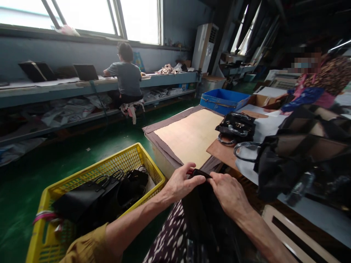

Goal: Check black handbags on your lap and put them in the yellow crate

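A black handbag lies across my lap, its upper edge raised in front of me. My left hand grips that edge between thumb and fingers, and a small red bit shows there that I cannot make out. Close beside it, my right hand is closed on the same edge from the right, its fingertips partly hidden. The lower part of the bag is too dark to show detail.
To the left, a yellow basket holds several black bags. A board-topped table stands ahead, with a blue bin behind. Black handbags crowd the right worktop. One person sits at the window bench; another works at right.
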`<state>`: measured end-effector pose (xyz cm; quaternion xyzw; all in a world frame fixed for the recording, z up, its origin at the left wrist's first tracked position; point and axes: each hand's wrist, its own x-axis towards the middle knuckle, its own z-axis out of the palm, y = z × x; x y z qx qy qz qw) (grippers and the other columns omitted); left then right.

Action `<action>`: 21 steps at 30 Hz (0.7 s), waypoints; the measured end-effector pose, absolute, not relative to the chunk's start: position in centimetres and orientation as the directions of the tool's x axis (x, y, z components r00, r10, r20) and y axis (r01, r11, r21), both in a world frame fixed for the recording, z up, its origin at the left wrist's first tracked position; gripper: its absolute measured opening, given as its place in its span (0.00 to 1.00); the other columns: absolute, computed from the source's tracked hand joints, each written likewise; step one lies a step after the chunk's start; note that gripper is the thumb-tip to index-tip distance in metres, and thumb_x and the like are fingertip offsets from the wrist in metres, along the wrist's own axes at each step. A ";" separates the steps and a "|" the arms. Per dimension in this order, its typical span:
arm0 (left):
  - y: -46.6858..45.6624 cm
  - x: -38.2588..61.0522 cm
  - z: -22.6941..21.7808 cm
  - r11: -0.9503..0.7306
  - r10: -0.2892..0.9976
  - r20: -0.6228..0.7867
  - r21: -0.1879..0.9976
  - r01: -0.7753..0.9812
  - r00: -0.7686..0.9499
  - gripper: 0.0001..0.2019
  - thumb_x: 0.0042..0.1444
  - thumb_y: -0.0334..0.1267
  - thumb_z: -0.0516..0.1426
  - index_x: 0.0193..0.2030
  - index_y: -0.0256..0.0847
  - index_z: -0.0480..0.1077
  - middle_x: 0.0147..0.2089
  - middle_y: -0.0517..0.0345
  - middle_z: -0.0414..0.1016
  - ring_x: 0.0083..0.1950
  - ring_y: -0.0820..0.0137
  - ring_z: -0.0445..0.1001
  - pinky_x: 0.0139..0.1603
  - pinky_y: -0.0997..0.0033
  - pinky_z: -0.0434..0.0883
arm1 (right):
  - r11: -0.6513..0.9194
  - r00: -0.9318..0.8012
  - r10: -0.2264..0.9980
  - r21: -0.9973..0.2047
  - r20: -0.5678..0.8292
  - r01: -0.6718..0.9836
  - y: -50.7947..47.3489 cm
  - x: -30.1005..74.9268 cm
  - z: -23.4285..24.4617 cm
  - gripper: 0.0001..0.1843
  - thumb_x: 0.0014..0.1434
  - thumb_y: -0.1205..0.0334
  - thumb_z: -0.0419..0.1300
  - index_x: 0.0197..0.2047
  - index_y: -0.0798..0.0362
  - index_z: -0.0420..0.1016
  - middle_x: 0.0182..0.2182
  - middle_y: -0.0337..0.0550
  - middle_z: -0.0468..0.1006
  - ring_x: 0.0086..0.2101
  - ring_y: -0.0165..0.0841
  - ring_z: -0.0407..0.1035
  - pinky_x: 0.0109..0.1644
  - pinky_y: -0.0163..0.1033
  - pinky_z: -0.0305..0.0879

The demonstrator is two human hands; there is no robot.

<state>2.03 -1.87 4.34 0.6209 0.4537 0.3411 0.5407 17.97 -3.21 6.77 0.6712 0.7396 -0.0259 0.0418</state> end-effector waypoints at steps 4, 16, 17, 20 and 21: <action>-2.6 3.0 5.9 0.010 0.923 -0.085 0.980 0.198 0.376 0.44 0.36 0.45 0.65 0.61 0.38 0.52 0.52 0.48 0.65 0.50 0.62 0.66 0.51 0.66 0.63 | 0.087 -0.080 0.995 0.109 -0.060 0.990 -3.1 18.7 8.3 0.11 0.61 0.61 0.49 0.34 0.51 0.71 0.32 0.47 0.77 0.37 0.43 0.72 0.34 0.41 0.59; 1.6 2.5 5.2 -0.229 0.587 -0.210 0.883 0.409 0.782 0.25 0.37 0.24 0.49 0.45 0.41 0.69 0.31 0.65 0.70 0.32 0.73 0.67 0.27 0.80 0.62 | 0.147 -0.155 0.962 -0.053 -0.226 0.988 -4.4 20.9 10.6 0.09 0.56 0.63 0.54 0.26 0.53 0.70 0.28 0.44 0.76 0.35 0.37 0.70 0.35 0.36 0.58; 1.7 2.2 5.0 -0.268 0.552 -0.236 0.858 0.439 0.800 0.25 0.37 0.24 0.50 0.46 0.42 0.69 0.31 0.65 0.70 0.31 0.73 0.67 0.27 0.80 0.62 | 0.129 -0.166 0.942 -0.144 -0.290 0.981 -4.6 21.1 9.9 0.10 0.56 0.62 0.53 0.25 0.52 0.69 0.25 0.42 0.75 0.30 0.34 0.70 0.31 0.34 0.57; 0.7 1.5 4.0 -0.382 0.500 -0.303 0.763 0.521 0.811 0.24 0.39 0.26 0.51 0.46 0.42 0.67 0.33 0.64 0.70 0.32 0.72 0.67 0.26 0.79 0.61 | 0.013 -0.215 0.852 -0.391 -0.477 0.920 -5.5 21.3 6.7 0.12 0.56 0.61 0.50 0.24 0.52 0.68 0.18 0.36 0.70 0.19 0.27 0.65 0.21 0.30 0.52; 0.0 1.3 3.6 -0.407 0.511 -0.311 0.733 0.545 0.801 0.23 0.40 0.27 0.52 0.47 0.42 0.66 0.34 0.63 0.70 0.32 0.71 0.68 0.26 0.78 0.62 | -0.010 -0.224 0.839 -0.425 -0.495 0.905 -5.9 21.2 5.6 0.12 0.56 0.61 0.49 0.23 0.52 0.67 0.18 0.35 0.69 0.18 0.27 0.64 0.20 0.30 0.51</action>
